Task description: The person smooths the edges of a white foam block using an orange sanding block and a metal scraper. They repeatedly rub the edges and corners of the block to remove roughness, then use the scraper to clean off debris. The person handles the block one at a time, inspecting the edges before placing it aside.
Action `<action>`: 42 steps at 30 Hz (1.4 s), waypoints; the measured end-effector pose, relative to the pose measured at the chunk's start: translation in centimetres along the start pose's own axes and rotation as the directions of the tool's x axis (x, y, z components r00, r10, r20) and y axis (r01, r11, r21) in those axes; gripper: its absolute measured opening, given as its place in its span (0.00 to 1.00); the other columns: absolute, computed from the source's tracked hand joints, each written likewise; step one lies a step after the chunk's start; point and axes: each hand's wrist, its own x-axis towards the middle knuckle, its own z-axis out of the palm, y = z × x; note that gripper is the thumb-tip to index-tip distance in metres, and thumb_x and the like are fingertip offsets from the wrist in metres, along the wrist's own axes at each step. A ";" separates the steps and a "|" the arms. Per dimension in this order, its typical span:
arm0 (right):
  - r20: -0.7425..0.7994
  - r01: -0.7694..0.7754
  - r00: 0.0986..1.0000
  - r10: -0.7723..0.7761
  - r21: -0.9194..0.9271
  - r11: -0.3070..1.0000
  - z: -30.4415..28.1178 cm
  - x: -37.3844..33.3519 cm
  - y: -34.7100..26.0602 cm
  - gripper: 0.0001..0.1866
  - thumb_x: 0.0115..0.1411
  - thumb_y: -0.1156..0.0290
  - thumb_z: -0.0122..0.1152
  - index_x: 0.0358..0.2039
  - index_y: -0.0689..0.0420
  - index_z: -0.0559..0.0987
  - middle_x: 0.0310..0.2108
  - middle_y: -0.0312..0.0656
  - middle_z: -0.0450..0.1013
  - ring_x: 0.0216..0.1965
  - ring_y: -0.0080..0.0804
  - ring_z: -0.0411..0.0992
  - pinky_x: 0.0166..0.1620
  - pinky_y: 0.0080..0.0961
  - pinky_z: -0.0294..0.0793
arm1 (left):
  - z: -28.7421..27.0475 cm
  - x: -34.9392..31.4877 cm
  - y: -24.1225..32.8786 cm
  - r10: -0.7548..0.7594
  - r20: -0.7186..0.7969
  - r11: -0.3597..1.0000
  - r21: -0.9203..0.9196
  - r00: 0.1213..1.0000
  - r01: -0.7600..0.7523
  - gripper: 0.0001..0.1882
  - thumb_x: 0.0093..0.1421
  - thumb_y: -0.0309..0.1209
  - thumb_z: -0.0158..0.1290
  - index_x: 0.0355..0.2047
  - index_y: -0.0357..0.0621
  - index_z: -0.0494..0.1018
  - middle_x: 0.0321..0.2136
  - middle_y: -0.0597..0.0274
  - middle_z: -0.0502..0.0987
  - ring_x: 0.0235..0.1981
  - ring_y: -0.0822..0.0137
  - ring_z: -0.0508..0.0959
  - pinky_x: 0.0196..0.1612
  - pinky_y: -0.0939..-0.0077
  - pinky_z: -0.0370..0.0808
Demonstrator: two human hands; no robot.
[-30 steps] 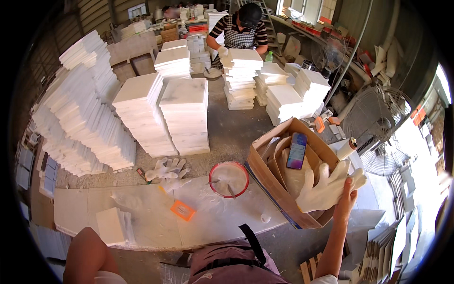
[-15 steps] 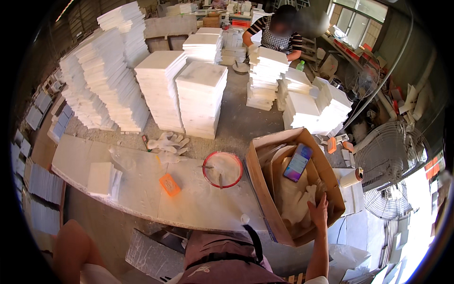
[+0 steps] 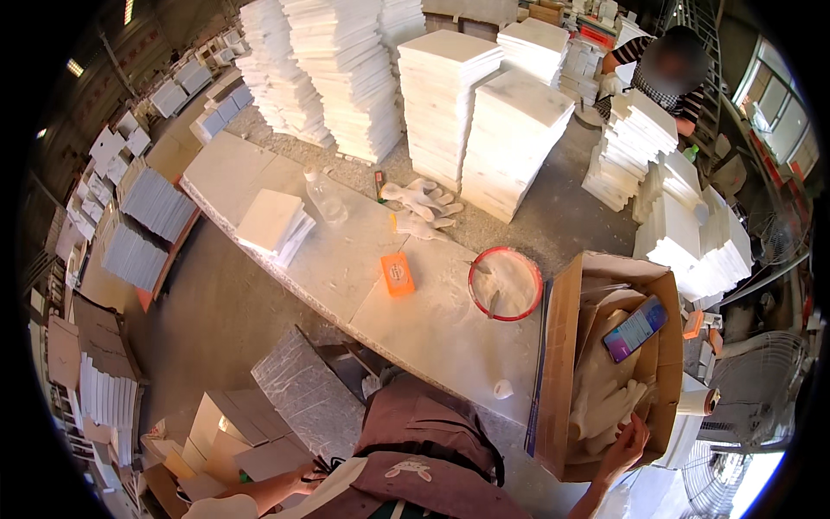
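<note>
My right hand point(image 3: 629, 443) is inside the near right part of an open cardboard box point(image 3: 562, 372), its loosely bent fingers beside white work gloves point(image 3: 605, 406). No glove is visibly lifted by it. A phone point(image 3: 635, 329) with a lit screen lies in the box, farther back than these gloves. Low at the left, my left hand point(image 3: 304, 479) is by my side, next to dark cords point(image 3: 327, 467) at the apron point(image 3: 415, 467); its fingers are too small and partly hidden to read.
On the worktable point(image 3: 346, 285) are a red-rimmed bowl of pale powder point(image 3: 510, 281), an orange box point(image 3: 398, 274), more white gloves point(image 3: 424, 203), a clear bottle point(image 3: 325, 197) and small tiles point(image 3: 272, 225). Tall stacks of white slabs point(image 3: 441, 104) stand behind. A co-worker point(image 3: 666, 73) is at far right.
The view has swung left, so the table things sit farther right. My left hand has come into view near the apron. My right hand's fingers look more bent beside the gloves.
</note>
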 end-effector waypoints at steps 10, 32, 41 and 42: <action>0.060 -0.079 0.996 0.073 0.104 0.991 0.5 0.5 -0.1 0.13 0.70 0.70 0.48 0.46 0.59 0.80 0.36 0.39 0.77 0.26 0.22 0.74 0.27 0.17 0.71 | 3.0 -3.6 -5.5 -0.241 -0.012 0.939 -0.256 0.970 0.230 0.15 0.59 0.36 0.55 0.45 0.45 0.71 0.39 0.55 0.74 0.38 0.57 0.76 0.45 0.58 0.74; 0.048 -0.185 0.983 0.178 0.211 0.960 0.6 0.5 -0.5 0.14 0.69 0.69 0.49 0.46 0.62 0.79 0.34 0.39 0.77 0.24 0.20 0.71 0.27 0.17 0.70 | 4.0 -2.4 -7.5 -0.295 0.055 0.892 -0.342 0.954 0.296 0.15 0.60 0.37 0.54 0.45 0.45 0.72 0.38 0.56 0.75 0.37 0.59 0.77 0.44 0.61 0.75; 0.072 -0.182 0.983 0.170 0.202 0.962 0.7 0.7 0.1 0.14 0.69 0.69 0.49 0.46 0.61 0.80 0.34 0.38 0.77 0.24 0.19 0.70 0.27 0.16 0.71 | 4.5 -2.4 -9.0 -0.349 0.094 0.852 -0.382 0.932 0.358 0.15 0.60 0.37 0.54 0.45 0.44 0.72 0.37 0.57 0.76 0.36 0.60 0.77 0.44 0.62 0.75; 0.076 -0.183 0.982 0.171 0.196 0.963 0.6 0.7 0.2 0.14 0.69 0.69 0.49 0.46 0.60 0.80 0.34 0.38 0.77 0.24 0.19 0.70 0.27 0.16 0.71 | 4.5 -2.4 -9.0 -0.356 0.099 0.847 -0.385 0.929 0.366 0.15 0.60 0.37 0.54 0.45 0.44 0.72 0.37 0.57 0.76 0.36 0.61 0.77 0.44 0.62 0.76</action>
